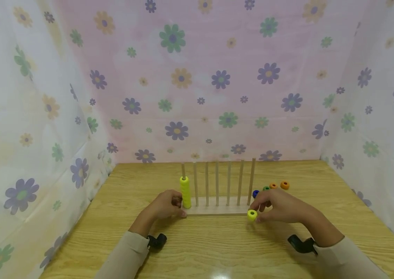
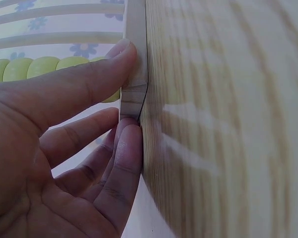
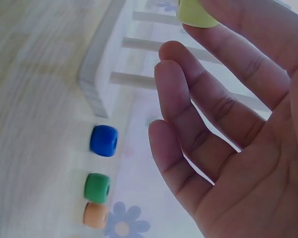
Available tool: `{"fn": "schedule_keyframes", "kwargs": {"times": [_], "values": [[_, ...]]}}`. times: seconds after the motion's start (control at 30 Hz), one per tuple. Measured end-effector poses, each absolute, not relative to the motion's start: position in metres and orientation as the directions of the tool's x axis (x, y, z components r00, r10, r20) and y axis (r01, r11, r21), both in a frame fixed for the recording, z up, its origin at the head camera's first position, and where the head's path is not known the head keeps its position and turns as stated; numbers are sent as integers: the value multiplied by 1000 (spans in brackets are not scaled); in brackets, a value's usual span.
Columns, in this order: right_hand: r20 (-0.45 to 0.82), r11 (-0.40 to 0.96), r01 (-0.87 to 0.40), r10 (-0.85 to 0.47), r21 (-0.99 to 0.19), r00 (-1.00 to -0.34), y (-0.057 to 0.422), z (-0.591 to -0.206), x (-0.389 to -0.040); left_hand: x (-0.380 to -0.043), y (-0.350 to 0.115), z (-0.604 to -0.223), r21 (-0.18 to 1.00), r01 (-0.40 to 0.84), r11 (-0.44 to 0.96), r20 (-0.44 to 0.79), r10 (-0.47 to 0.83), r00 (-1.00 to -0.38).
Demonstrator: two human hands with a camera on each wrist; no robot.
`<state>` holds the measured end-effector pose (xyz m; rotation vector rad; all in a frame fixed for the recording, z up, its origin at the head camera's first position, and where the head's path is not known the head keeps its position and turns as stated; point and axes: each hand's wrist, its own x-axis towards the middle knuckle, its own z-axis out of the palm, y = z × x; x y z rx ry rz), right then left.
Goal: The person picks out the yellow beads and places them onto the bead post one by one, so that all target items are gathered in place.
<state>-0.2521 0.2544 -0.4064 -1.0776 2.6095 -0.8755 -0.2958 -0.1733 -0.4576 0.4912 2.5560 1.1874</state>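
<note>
A wooden peg stand (image 1: 217, 210) with a row of upright rods stands on the table. Its leftmost rod carries a stack of yellow beads (image 1: 185, 193); the other rods are bare. My left hand (image 1: 166, 204) grips the left end of the stand's base, thumb (image 2: 109, 67) along the front and fingers curled by the end. Between thumb and forefinger my right hand (image 1: 282, 205) pinches a yellow bead (image 1: 252, 218), in front of the base's right end. In the right wrist view that bead (image 3: 196, 17) shows at the top edge, with the other fingers loosely bent.
To the right of the stand lie loose beads: a blue bead (image 3: 104, 141), a green bead (image 3: 96, 188) and orange beads (image 1: 285, 185), partly behind my right hand in the head view. Flowered cloth (image 1: 197, 97) encloses the wooden table (image 1: 210, 248) at the back and sides.
</note>
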Motion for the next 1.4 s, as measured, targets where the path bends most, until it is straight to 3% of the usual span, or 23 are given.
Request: {"fn": "schedule_keyframes", "kwargs": {"times": [0.33,0.63,1.1,1.4], "values": [[123,488,-613,-712,-622,-691,245,-396,-256,-297,-174,-458,773,193,605,-100,416,-904],[136,498,-569,-663,-655,-737,232,-389,-258,-297,-176,-461,767,193,611,-98,411,-906],[241,545,-621,-611,-563,-754,206,-364,-263,-297,-174,-458,787,188,588,-98,420,-902],[291,524,-658,-617,-541,-731,187,-348,-266,-298,-176,-461,781,191,595,-99,419,-903]]}}
